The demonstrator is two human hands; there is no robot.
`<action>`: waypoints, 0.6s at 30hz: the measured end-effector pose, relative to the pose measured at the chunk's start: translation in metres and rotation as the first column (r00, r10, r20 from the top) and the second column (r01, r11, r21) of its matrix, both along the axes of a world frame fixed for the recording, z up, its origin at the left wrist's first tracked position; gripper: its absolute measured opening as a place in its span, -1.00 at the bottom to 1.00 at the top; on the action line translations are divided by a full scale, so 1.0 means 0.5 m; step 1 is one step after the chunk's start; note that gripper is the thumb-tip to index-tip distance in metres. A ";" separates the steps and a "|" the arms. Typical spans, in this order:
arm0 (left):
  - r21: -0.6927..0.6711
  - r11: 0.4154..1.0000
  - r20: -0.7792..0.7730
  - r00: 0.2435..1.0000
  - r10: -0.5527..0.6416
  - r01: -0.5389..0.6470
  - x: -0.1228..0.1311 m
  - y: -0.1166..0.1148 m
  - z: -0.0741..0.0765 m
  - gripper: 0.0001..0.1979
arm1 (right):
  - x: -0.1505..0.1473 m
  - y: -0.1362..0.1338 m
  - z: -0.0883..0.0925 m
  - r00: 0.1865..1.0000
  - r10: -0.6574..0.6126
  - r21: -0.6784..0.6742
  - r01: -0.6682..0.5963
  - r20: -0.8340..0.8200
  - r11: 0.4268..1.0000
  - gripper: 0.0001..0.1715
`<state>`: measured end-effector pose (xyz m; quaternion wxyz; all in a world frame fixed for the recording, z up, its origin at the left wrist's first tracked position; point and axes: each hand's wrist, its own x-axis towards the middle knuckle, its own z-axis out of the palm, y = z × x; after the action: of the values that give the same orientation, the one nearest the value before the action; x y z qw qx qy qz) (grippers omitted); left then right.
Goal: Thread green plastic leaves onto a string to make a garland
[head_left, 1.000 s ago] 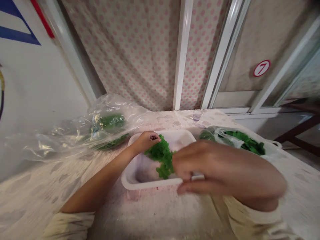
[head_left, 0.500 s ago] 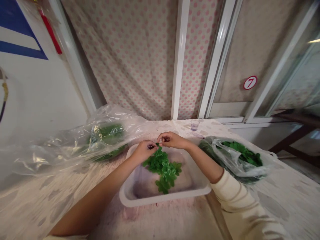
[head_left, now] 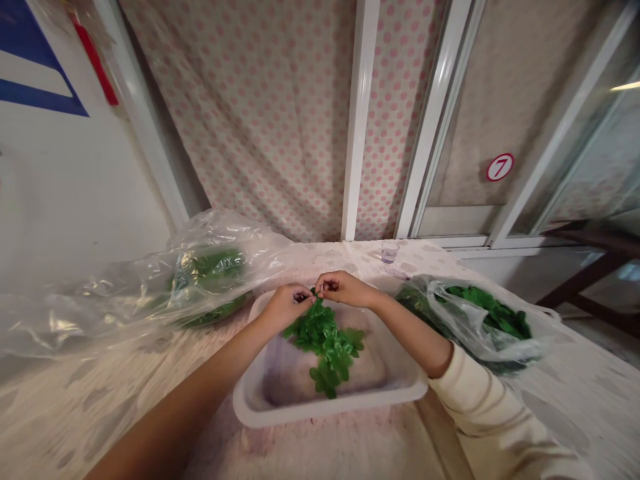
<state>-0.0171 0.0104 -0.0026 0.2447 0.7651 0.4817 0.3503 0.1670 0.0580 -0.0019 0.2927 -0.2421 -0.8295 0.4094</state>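
Over the far side of a white plastic tray (head_left: 330, 415), my left hand (head_left: 289, 305) and my right hand (head_left: 346, 289) meet fingertip to fingertip. Both are closed in a pinch on a small green leaf (head_left: 316, 296), partly hidden by the fingers. Below them a cluster of glossy, lobed green leaves (head_left: 327, 347) lies in the tray, trailing toward its near rim. Whether the pinched leaf is joined to the cluster, I cannot tell.
To the left lies a large clear plastic bag (head_left: 150, 280) with green material inside. An open plastic bag of green leaves (head_left: 493, 310) sits to the right. A small clear cup (head_left: 389, 252) stands near the back edge of the cloth-covered table (head_left: 45, 407), before a dotted curtain (head_left: 260, 120).
My right hand has dipped slightly, and its fingers are now closer to my left fingertips. The leaf cluster stays in the tray. The view has shifted a little.
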 end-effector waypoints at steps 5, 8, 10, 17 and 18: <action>0.054 0.995 -0.005 0.996 0.088 -0.088 -0.001 -0.001 0.010 -0.68 | -0.002 -0.004 0.006 1.000 -0.021 0.035 0.021 0.001 0.999 -0.86; 0.015 0.992 0.001 0.992 0.125 -0.125 0.000 -0.003 0.014 -0.70 | -0.002 -0.008 0.011 1.000 -0.026 0.036 0.025 0.011 0.999 -0.85; 0.003 0.991 0.004 0.991 0.130 -0.130 0.001 -0.005 0.017 -0.71 | -0.002 -0.010 0.014 0.999 -0.032 0.039 0.031 0.017 0.999 -0.85; 0.010 0.988 0.031 0.988 0.152 -0.152 0.004 -0.007 0.019 -0.72 | -0.001 -0.013 0.013 0.999 -0.040 0.041 0.040 0.015 0.998 -0.86; 0.012 0.988 0.034 0.988 0.150 -0.151 0.003 -0.006 0.019 -0.72 | -0.001 -0.013 0.013 0.999 -0.037 0.039 0.037 0.015 0.999 -0.86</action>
<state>-0.0153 0.0075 0.0068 0.2197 0.7225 0.5314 0.3838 0.1665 0.0517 0.0046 0.2982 -0.2550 -0.8349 0.3861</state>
